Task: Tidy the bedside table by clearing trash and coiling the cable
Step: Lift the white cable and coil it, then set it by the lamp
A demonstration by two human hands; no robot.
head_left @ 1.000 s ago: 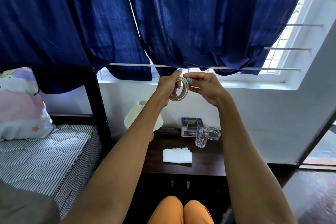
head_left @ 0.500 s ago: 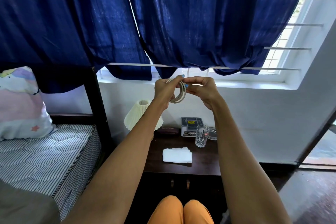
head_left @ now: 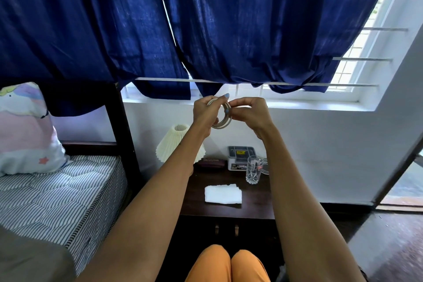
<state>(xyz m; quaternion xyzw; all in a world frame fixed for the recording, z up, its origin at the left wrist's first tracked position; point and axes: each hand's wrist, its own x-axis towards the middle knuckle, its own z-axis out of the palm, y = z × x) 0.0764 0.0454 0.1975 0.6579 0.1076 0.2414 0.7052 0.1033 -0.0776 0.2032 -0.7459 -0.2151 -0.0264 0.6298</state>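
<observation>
A white cable (head_left: 223, 122) is wound into a small round coil, held up in the air in front of the window sill. My left hand (head_left: 204, 113) grips the coil's left side with fingers through the loop. My right hand (head_left: 250, 112) pinches the coil's upper right edge. Below them stands the dark wooden bedside table (head_left: 256, 204). A folded white tissue (head_left: 223, 194) lies flat near its front middle.
On the table's back stand a pleated cream lamp (head_left: 176, 144), a dark flat case (head_left: 211, 163), a grey box (head_left: 240, 157) and a clear glass (head_left: 254, 169). A bed with a striped mattress (head_left: 57, 194) and pillow (head_left: 25, 130) is to the left. Blue curtains (head_left: 206, 25) hang above.
My right hand has closed in onto the coil's upper right, its fingers curling over the cable. The coil and both hands have stayed at about the same height.
</observation>
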